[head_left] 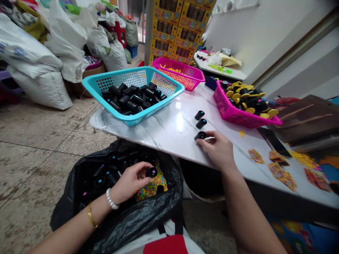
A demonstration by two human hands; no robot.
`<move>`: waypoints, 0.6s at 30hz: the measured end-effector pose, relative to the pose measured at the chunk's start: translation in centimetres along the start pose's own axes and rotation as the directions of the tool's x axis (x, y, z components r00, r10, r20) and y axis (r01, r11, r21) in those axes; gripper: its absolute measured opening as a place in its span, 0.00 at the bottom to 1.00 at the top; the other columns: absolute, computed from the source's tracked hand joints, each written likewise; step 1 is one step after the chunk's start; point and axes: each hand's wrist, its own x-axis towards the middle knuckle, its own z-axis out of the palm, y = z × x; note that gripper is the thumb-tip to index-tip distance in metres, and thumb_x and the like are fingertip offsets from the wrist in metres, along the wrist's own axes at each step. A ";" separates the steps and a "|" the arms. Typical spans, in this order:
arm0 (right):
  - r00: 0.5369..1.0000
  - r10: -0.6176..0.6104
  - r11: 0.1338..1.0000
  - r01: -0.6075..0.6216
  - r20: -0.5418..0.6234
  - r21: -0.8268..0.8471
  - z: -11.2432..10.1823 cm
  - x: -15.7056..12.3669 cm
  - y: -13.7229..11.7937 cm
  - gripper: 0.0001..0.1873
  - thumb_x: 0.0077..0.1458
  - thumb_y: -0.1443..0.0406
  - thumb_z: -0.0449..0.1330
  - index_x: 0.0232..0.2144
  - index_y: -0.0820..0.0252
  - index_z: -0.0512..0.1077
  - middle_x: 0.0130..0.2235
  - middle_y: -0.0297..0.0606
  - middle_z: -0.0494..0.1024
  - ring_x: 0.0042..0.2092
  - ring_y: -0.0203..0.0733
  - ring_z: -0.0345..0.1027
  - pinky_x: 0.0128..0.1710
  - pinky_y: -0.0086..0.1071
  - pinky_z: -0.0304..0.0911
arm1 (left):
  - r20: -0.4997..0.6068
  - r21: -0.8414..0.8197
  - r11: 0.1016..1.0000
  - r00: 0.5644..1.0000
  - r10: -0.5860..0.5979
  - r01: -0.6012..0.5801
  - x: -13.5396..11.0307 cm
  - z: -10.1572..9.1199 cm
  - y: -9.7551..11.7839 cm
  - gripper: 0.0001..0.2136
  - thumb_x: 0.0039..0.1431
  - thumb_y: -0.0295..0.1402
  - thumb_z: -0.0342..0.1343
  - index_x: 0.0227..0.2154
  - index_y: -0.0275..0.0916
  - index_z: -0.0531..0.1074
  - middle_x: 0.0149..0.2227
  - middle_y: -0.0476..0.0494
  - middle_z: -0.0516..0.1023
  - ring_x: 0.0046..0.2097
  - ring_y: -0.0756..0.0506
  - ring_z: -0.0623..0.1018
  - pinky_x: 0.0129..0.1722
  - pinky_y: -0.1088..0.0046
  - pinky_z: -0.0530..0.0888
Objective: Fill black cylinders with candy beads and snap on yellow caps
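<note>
Over a black plastic bag, my left hand grips a small black cylinder with a purple spot on its end. Below it in the bag lie many colourful little beads and more black cylinders. My right hand pinches another black cylinder at the near edge of the white table. Two further black cylinders lie in a row just beyond that hand, with blue spots on their ends.
A blue basket of black cylinders stands at the table's left. Behind it is a pink basket with yellow pieces. Another pink basket holds black-and-yellow parts. Small printed packets lie to the right. Stacked yellow boxes rise behind.
</note>
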 end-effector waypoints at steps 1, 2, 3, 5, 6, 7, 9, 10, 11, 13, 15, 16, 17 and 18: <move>1.000 -0.020 0.998 0.019 -0.004 -0.064 0.1 0.8 0.3 0.17 0.43 0.57 0.66 0.35 0.60 0.75 0.29 0.35 0.77 0.29 0.41 0.70 0.36 0.37 0.64 | 0.016 -0.053 0.999 1.000 -0.008 0.009 0.0 0.0 0.2 0.16 0.52 0.35 0.59 0.44 0.38 0.70 0.35 0.47 0.73 0.36 0.48 0.72 0.37 0.72 0.70; 0.999 -0.041 0.994 0.039 -0.022 -0.102 0.3 1.0 0.5 0.20 0.42 0.56 0.67 0.38 0.60 0.74 0.30 0.36 0.77 0.29 0.41 0.70 0.36 0.38 0.64 | 0.025 -0.111 0.994 1.000 -0.018 0.020 -0.1 0.0 0.4 0.16 0.52 0.35 0.60 0.44 0.37 0.70 0.35 0.47 0.73 0.36 0.48 0.72 0.37 0.73 0.70; 0.996 -0.067 0.990 0.059 -0.057 -0.125 0.4 0.8 0.4 0.25 0.41 0.56 0.67 0.41 0.61 0.73 0.31 0.36 0.77 0.28 0.41 0.69 0.36 0.38 0.64 | 0.030 -0.172 0.985 0.999 -0.030 0.034 -0.1 -0.1 0.6 0.16 0.51 0.35 0.61 0.43 0.37 0.70 0.35 0.47 0.73 0.36 0.49 0.72 0.37 0.73 0.70; 0.979 -0.117 0.987 0.095 -0.168 -0.132 0.6 -1.3 -0.5 0.33 0.41 0.55 0.68 0.49 0.61 0.69 0.35 0.38 0.76 0.28 0.39 0.68 0.36 0.38 0.65 | 0.043 -0.290 0.954 0.997 -0.064 0.074 -0.2 -0.2 1.0 0.17 0.49 0.34 0.63 0.42 0.36 0.70 0.35 0.47 0.73 0.36 0.50 0.71 0.37 0.74 0.69; 0.967 -0.136 0.987 0.114 -0.213 -0.112 0.7 -2.9 -1.3 0.32 0.44 0.55 0.67 0.51 0.61 0.68 0.36 0.39 0.76 0.28 0.39 0.67 0.36 0.38 0.65 | 0.064 -0.346 0.933 0.995 -0.083 0.100 -0.2 -0.2 1.2 0.18 0.49 0.34 0.63 0.42 0.35 0.70 0.35 0.47 0.73 0.35 0.51 0.72 0.37 0.74 0.69; 0.967 -0.144 0.989 0.134 -0.211 -0.064 0.9 -4.7 -2.1 0.28 0.47 0.56 0.65 0.50 0.59 0.68 0.37 0.39 0.75 0.29 0.38 0.68 0.35 0.36 0.66 | 0.091 -0.397 0.909 0.991 -0.096 0.125 -0.2 -0.3 1.3 0.18 0.49 0.34 0.63 0.42 0.35 0.69 0.34 0.48 0.73 0.34 0.51 0.72 0.37 0.75 0.69; 0.986 -0.163 0.973 0.157 0.019 0.172 1.7 -8.4 -3.8 0.20 0.53 0.59 0.61 0.49 0.57 0.70 0.36 0.38 0.75 0.29 0.36 0.68 0.30 0.31 0.66 | 0.152 -0.478 0.865 0.984 -0.091 0.154 -0.2 -0.2 1.5 0.17 0.50 0.34 0.63 0.42 0.35 0.67 0.33 0.48 0.74 0.32 0.52 0.73 0.35 0.75 0.69; 0.956 -0.204 0.950 0.143 0.209 0.277 2.3 -10.0 -4.6 0.20 0.54 0.60 0.61 0.50 0.56 0.69 0.39 0.39 0.75 0.31 0.37 0.69 0.29 0.30 0.67 | 0.174 -0.503 0.851 0.982 -0.073 0.153 -0.2 -0.1 1.6 0.17 0.50 0.35 0.63 0.41 0.35 0.66 0.32 0.49 0.74 0.32 0.52 0.73 0.35 0.75 0.69; 0.899 -0.248 0.927 0.113 0.360 0.357 3.1 -11.2 -5.1 0.21 0.55 0.61 0.61 0.51 0.56 0.68 0.42 0.40 0.75 0.33 0.37 0.70 0.30 0.29 0.67 | 0.189 -0.518 0.843 0.981 -0.053 0.145 -0.2 -0.1 1.6 0.17 0.50 0.35 0.63 0.40 0.36 0.66 0.31 0.50 0.74 0.31 0.52 0.73 0.34 0.75 0.69; 0.779 -0.311 0.894 0.045 0.544 0.446 4.8 -12.5 -5.7 0.20 0.56 0.62 0.59 0.52 0.55 0.68 0.44 0.40 0.75 0.36 0.38 0.71 0.33 0.30 0.68 | 0.205 -0.506 0.854 0.979 -0.015 0.119 -0.4 0.0 1.5 0.15 0.51 0.35 0.62 0.38 0.37 0.64 0.29 0.51 0.74 0.31 0.51 0.74 0.34 0.75 0.69; 0.726 -0.340 0.883 0.028 0.598 0.468 6.2 -12.4 -5.5 0.18 0.57 0.63 0.58 0.50 0.54 0.68 0.44 0.38 0.76 0.37 0.38 0.71 0.37 0.31 0.69 | 0.179 -0.381 0.924 0.984 0.025 0.046 -0.4 -0.3 1.2 0.13 0.52 0.34 0.61 0.38 0.38 0.65 0.31 0.50 0.75 0.32 0.50 0.75 0.35 0.73 0.70; 0.717 -0.351 0.889 0.054 0.602 0.455 6.8 -12.1 -5.3 0.17 0.57 0.64 0.58 0.49 0.55 0.68 0.44 0.37 0.76 0.38 0.38 0.71 0.38 0.31 0.68 | 0.138 -0.246 0.969 0.989 0.061 -0.026 -0.4 -0.5 1.0 0.11 0.53 0.34 0.60 0.37 0.38 0.66 0.32 0.49 0.76 0.35 0.49 0.75 0.38 0.71 0.71; 0.706 -0.375 0.898 0.116 0.601 0.424 7.2 -11.7 -5.1 0.16 0.56 0.65 0.58 0.48 0.56 0.69 0.44 0.37 0.76 0.40 0.39 0.71 0.40 0.32 0.68 | 0.086 -0.064 0.992 0.990 0.116 -0.110 -0.2 -0.7 0.8 0.09 0.54 0.33 0.59 0.37 0.38 0.68 0.35 0.47 0.77 0.39 0.47 0.75 0.41 0.69 0.71; 0.682 -0.410 0.904 0.214 0.606 0.370 7.6 -11.4 -4.9 0.16 0.55 0.67 0.58 0.47 0.57 0.69 0.45 0.38 0.76 0.42 0.41 0.71 0.43 0.33 0.67 | 0.039 0.142 0.971 0.982 0.187 -0.191 0.0 -1.0 0.5 0.07 0.56 0.33 0.58 0.37 0.38 0.69 0.38 0.44 0.77 0.42 0.45 0.74 0.45 0.67 0.70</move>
